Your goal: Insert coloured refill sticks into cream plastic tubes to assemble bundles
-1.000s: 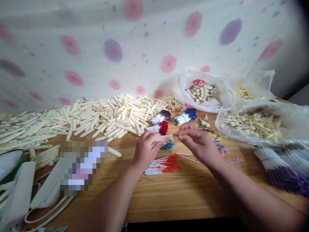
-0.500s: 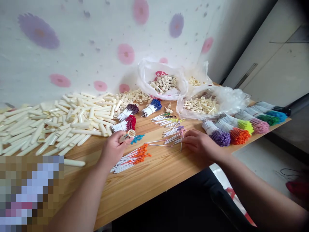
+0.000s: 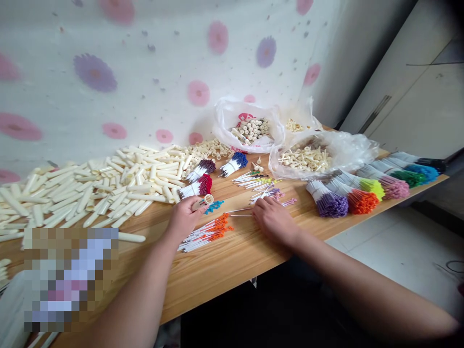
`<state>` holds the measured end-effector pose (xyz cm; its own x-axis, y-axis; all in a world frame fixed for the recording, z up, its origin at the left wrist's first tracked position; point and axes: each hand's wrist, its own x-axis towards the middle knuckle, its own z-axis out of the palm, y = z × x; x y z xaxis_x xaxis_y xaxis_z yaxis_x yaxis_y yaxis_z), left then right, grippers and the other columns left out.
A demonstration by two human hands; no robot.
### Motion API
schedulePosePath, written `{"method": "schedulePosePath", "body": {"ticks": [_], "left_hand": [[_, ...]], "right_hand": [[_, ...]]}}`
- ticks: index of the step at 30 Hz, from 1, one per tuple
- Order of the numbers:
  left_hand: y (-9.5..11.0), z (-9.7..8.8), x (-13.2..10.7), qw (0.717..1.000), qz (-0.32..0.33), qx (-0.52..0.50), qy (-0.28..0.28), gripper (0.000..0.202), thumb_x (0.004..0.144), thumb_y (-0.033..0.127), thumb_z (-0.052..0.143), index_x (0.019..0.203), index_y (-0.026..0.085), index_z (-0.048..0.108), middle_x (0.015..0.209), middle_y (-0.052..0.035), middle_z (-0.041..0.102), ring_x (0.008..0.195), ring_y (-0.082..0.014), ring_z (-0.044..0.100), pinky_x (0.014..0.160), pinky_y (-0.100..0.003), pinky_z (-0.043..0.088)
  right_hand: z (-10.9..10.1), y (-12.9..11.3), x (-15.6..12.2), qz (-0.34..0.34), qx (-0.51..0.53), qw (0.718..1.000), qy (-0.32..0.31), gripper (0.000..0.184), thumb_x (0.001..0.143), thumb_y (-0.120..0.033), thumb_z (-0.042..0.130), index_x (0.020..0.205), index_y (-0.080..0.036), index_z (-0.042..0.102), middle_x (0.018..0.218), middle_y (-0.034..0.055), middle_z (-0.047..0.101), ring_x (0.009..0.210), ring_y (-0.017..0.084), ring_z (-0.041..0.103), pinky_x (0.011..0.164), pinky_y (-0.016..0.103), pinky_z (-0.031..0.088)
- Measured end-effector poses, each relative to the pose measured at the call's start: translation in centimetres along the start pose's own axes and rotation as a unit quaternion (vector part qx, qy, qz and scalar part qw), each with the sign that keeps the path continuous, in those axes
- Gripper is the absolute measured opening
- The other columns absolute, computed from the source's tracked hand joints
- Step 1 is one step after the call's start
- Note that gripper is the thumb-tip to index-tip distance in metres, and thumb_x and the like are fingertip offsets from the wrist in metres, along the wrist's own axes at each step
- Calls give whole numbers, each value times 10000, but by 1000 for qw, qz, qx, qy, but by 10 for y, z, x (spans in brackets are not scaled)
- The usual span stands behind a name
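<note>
My left hand [image 3: 184, 217] is closed round a short cream pen barrel [image 3: 203, 201], whose open end points up and right. Just below it on the wooden table [image 3: 232, 261] lies a loose bundle of orange-tipped refills [image 3: 206, 233], and small blue parts [image 3: 213, 206] lie right of the barrel. My right hand [image 3: 272, 218] rests low on the table with its fingers curled over thin loose refills [image 3: 241, 212]; whether it grips one is hidden. Scattered thin refills in mixed colours [image 3: 263, 188] lie just beyond it.
A big heap of cream barrels [image 3: 108, 186] covers the left of the table. Red, dark and blue refill bundles [image 3: 201, 181] lie mid-table. Plastic bags of cream parts [image 3: 308, 154] sit at the back right. Coloured refill bundles [image 3: 357, 195] line the right edge. A blurred patch hides the near left.
A second ago both hands met at the barrel. Since then the right hand dropped to the loose refills and slid left, while the left hand keeps the barrel. The view swung right.
</note>
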<state>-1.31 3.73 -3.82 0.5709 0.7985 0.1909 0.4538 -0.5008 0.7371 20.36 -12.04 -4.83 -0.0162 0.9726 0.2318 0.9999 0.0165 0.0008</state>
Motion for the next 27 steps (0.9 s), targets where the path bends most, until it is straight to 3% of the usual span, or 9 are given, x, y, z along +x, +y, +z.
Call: {"method": "schedulePosePath", "body": {"ticks": [4, 7, 10, 14, 20, 24, 27], "left_hand": [[4, -2, 1, 1000, 5, 9, 9, 174, 755, 346, 578, 727, 175, 602, 638, 35, 542, 612, -120, 462, 586, -210, 369], [5, -2, 1, 1000, 12, -1, 8, 158, 741, 329, 585, 738, 173, 610, 671, 28, 578, 628, -123, 492, 588, -208, 380], [1, -1, 2, 1000, 21, -10, -6, 155, 742, 317, 582, 767, 170, 629, 707, 21, 614, 659, -127, 526, 616, -205, 400], [-5, 0, 4, 999, 28, 8, -20, 171, 764, 321, 566, 801, 176, 649, 729, 14, 634, 676, -136, 534, 625, -211, 402], [-4, -1, 2, 999, 20, 29, -14, 173, 771, 316, 554, 822, 173, 639, 746, 1, 623, 707, -149, 527, 648, -226, 396], [0, -3, 2, 1000, 14, 17, -3, 146, 762, 307, 560, 713, 175, 597, 639, 33, 540, 620, -124, 468, 593, -210, 364], [3, -6, 2, 999, 25, -1, 46, 177, 771, 307, 559, 657, 171, 552, 627, 39, 497, 621, -115, 452, 606, -210, 366]], "right_hand": [[-20, 46, -8, 18, -4, 1000, 19, 241, 943, -216, 389, 849, -152, 601, 883, 85, 579, 844, 195, 481, 771, 307, 375], [-27, 79, -19, -9, -17, 1000, -13, 227, 934, -207, 411, 862, -159, 621, 878, 80, 579, 838, 187, 470, 739, 286, 366], [-22, 89, -22, -15, -20, 999, -27, 217, 918, -193, 443, 878, -161, 654, 872, 81, 598, 844, 187, 479, 735, 287, 367], [-15, 65, -5, -24, 34, 999, 3, 221, 919, -209, 454, 892, -173, 670, 893, 72, 618, 862, 169, 507, 768, 281, 382], [-1, 10, 35, -73, 16, 997, -35, 220, 893, -203, 484, 768, -171, 662, 872, 72, 633, 837, 175, 533, 754, 283, 394], [6, 2, 46, -81, -5, 996, -39, 201, 859, -136, 475, 766, -139, 653, 859, 114, 629, 820, 202, 536, 722, 307, 388], [-6, 5, 54, -81, -14, 996, -33, 180, 856, -138, 464, 807, -138, 637, 877, 109, 632, 797, 189, 543, 686, 290, 374]]}}
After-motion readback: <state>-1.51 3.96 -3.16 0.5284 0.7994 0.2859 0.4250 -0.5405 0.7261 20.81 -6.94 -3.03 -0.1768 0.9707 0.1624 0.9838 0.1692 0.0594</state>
